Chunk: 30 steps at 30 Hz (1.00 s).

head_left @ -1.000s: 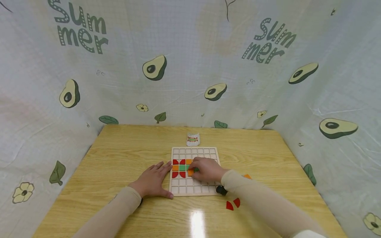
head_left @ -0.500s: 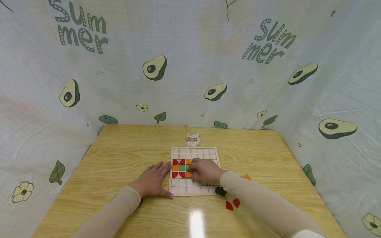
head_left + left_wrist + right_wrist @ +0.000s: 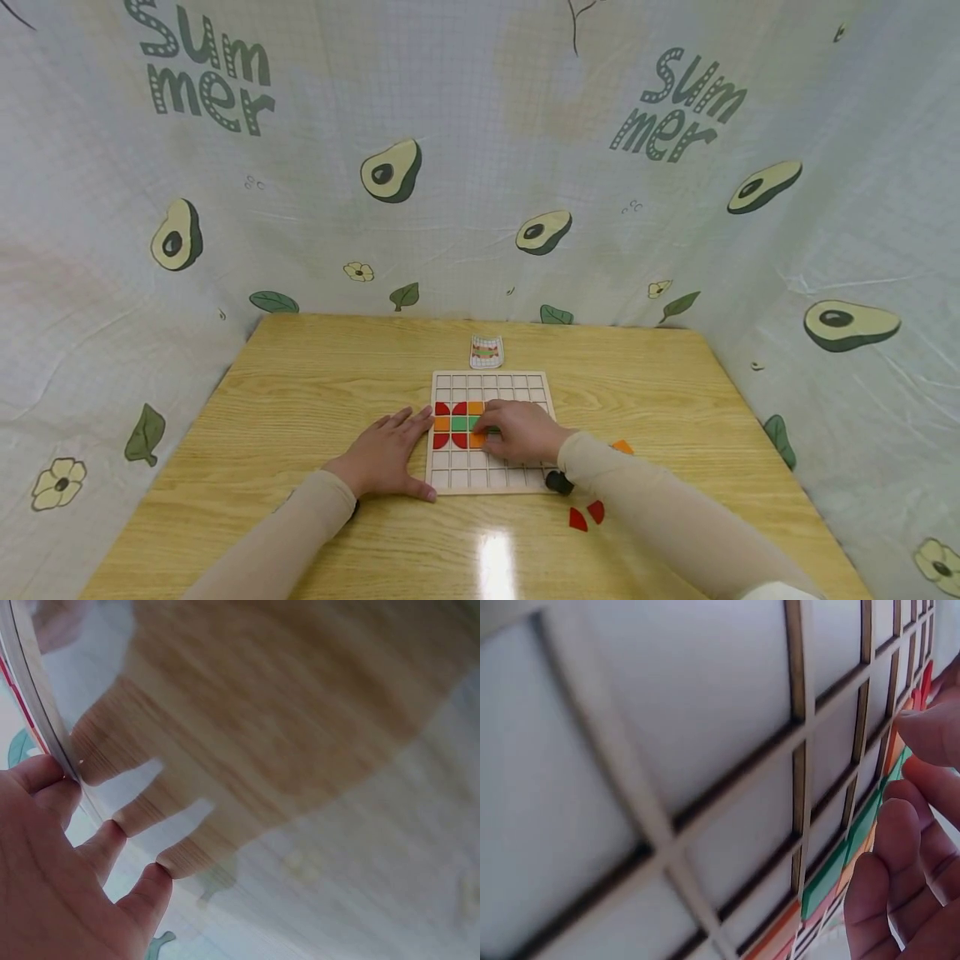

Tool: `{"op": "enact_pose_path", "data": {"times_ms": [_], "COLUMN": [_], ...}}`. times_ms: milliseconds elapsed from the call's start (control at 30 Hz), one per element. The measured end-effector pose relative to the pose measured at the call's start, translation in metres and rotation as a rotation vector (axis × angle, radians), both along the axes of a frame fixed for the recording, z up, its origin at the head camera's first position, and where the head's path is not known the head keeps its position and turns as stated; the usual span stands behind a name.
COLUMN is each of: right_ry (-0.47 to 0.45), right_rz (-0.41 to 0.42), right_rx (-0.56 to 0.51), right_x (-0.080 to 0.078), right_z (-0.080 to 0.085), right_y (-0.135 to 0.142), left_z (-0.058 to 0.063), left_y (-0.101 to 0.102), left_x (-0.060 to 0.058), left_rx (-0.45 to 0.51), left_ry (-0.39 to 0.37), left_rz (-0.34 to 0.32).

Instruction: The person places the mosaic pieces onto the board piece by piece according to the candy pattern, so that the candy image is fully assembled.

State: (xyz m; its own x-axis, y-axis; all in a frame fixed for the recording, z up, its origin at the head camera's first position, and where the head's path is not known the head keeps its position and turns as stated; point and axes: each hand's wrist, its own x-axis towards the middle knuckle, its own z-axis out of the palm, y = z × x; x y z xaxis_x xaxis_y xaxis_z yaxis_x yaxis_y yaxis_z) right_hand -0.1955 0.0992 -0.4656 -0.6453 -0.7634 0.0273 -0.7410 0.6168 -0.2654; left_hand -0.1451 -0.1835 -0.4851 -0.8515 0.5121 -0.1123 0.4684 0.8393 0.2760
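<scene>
A pale wooden grid board (image 3: 487, 479) lies on the table. Red quarter-round, orange and green square tiles fill part of its left side, such as a green tile (image 3: 460, 423). My right hand (image 3: 521, 432) bends over the board's middle. Its thumb and index finger are around an orange square tile (image 3: 477, 441), which sits in a cell below the green row; in the right wrist view the thumb touches that orange tile (image 3: 893, 748). My left hand (image 3: 386, 454) rests with spread fingers on the table, fingertips and thumb at the board's left edge.
Behind the board lies a small pattern card (image 3: 486, 352). Two red quarter-round tiles (image 3: 577, 519) lie loose at the front right, and an orange piece (image 3: 622, 447) shows beyond the right sleeve. A patterned cloth (image 3: 480, 167) surrounds the table (image 3: 300, 375).
The orange tile, askew under my right fingers a second ago, now lies lower and squarer in its cell. My right hand shifted slightly; the left hand stayed still.
</scene>
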Motion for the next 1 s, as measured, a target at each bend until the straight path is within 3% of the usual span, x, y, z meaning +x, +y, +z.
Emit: {"op": "enact_pose_path", "data": {"times_ms": [267, 567, 767, 1000], "right_ry": [-0.021, -0.083, -0.082, -0.106], "right_rz": [-0.035, -0.200, -0.255, -0.283], "right_rx": [-0.026, -0.062, -0.033, -0.049], "right_x": [0.001, 0.009, 0.021, 0.031], "right_z": [0.010, 0.017, 0.015, 0.012], "right_y": [0.036, 0.121, 0.175, 0.203], "left_z": [-0.002, -0.002, -0.002, 0.001], "left_y": [-0.002, -0.001, 0.000, 0.001], "left_x": [0.000, 0.000, 0.000, 0.001], "left_rx": [0.009, 0.000, -0.006, 0.003], "left_ry": [0.028, 0.024, 0.020, 0.010], "left_rz": [-0.016, -0.014, -0.013, -0.011]}}
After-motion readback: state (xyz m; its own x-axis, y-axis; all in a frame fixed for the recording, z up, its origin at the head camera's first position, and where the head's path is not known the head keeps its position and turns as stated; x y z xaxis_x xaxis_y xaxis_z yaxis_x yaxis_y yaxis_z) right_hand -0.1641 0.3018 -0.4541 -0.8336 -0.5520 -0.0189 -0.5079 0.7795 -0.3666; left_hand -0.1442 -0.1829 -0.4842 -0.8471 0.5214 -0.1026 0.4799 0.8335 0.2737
